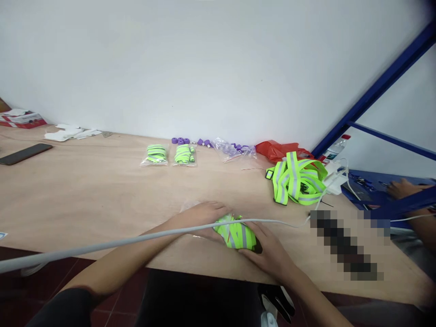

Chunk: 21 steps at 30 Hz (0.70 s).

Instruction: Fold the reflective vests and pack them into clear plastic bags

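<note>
A folded bundle of neon-yellow reflective strap (pixel 241 235) with grey stripes is between my two hands near the table's front edge. My right hand (pixel 269 250) closes on its right end, thumb and fingers on either side. My left hand (pixel 206 217) is closed round the bundle's left end. Clear plastic, apparently a bag (pixel 188 205), shows around my left hand; how far the bundle sits inside it, I cannot tell. A thin red line is visible on the bundle's top. A white cable (pixel 146 236) crosses in front of both hands.
Two clear bags of folded yellow strap (pixel 156 153) lie at the back beside purple rolls (pixel 180 141). A loose strap pile (pixel 296 179), red plastic bag (pixel 279 150) and bottle (pixel 337 147) are to the right. Another person's hand (pixel 407 188) appears beyond the blue frame (pixel 381 86).
</note>
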### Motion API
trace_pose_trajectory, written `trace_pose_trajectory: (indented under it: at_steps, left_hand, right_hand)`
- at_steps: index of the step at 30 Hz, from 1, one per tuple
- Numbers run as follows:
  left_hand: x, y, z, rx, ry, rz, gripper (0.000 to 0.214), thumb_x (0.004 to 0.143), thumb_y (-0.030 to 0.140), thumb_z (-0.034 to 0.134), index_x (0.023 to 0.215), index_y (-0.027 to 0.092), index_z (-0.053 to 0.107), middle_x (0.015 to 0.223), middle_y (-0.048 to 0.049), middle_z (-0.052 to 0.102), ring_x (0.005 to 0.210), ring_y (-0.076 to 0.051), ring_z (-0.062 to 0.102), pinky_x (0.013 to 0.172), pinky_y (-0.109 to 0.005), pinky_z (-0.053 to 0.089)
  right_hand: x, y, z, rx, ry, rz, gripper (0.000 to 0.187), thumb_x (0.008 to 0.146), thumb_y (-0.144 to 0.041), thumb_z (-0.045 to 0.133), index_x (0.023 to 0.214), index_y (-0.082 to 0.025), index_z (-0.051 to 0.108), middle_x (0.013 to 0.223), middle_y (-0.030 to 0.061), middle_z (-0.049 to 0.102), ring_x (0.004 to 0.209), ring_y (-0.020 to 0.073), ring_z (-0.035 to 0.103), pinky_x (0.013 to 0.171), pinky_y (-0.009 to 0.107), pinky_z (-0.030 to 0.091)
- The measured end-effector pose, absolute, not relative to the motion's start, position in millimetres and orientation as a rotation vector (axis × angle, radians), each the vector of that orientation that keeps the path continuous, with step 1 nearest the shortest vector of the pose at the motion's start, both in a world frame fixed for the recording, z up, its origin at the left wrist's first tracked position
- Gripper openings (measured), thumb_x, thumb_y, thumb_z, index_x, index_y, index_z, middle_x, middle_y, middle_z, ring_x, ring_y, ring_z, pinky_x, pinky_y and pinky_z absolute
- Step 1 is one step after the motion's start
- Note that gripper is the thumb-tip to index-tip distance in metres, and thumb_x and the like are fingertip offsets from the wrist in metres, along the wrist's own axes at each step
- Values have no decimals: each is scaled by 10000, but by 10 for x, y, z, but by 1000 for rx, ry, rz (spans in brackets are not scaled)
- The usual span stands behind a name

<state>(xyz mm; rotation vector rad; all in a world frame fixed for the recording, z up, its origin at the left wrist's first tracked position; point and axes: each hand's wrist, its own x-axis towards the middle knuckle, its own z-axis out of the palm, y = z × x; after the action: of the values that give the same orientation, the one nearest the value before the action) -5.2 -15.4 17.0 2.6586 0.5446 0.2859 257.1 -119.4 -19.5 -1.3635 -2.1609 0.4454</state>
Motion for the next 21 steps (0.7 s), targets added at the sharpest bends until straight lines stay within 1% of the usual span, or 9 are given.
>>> trace_pose_trajectory:
  at_steps: [3,5,9,11,15,17,21]
  left_hand:
    - [-51,-179,234,2802,603,248,967,757,653,781,1502,168,403,1470,-186,548,1295,-373,553,1069,-451,412]
    - [-42,-213,281,2890,644,210,1012,725,677,794,1494,149,403,1465,-193,547,1296,-387,533,1078,-473,385]
    - [-3,-276,298,2971,695,205,947,753,665,781,1459,141,431,1381,-164,598,1235,-366,544,1068,-468,360]
    - [25,-289,265,2985,710,239,903,775,660,764,1445,146,445,1380,-156,597,1228,-364,540,1069,-471,346]
    - [77,-284,171,3002,718,284,858,807,617,754,1457,151,443,1386,-155,594,1213,-363,535,1062,-471,344]
    - [89,-269,132,2991,727,311,837,822,594,751,1459,146,445,1386,-158,595,1212,-360,535,1054,-467,355]
    - [59,-216,93,2878,757,407,784,852,580,726,1463,181,440,1391,-138,596,1253,-335,529,1064,-437,373]
  right_hand:
    - [2550,-1216,-213,-1369,-2128,394,555,857,-304,713,1389,-256,564,1327,117,683,1215,311,653,1027,479,547]
    - [2517,-1219,-222,-1386,-2083,413,533,861,-321,716,1369,-253,571,1312,112,693,1206,307,661,1025,471,551]
    - [2430,-1208,-236,-1458,-1938,494,554,858,-364,720,1379,-254,565,1323,107,691,1232,309,655,1031,467,549]
    - [2381,-1201,-243,-1483,-1853,529,593,844,-399,732,1393,-251,564,1335,112,686,1248,321,646,1026,471,552]
    - [2271,-1182,-225,-1532,-1667,643,664,792,-460,778,1389,-249,580,1267,113,719,1112,324,707,937,469,595]
    - [2210,-1170,-192,-1524,-1578,726,677,772,-440,797,1383,-243,583,1266,115,718,1091,316,711,927,464,600]
    - [2095,-1136,-130,-1389,-1344,898,691,756,-389,811,1383,-227,570,1332,126,681,1136,298,694,932,431,606]
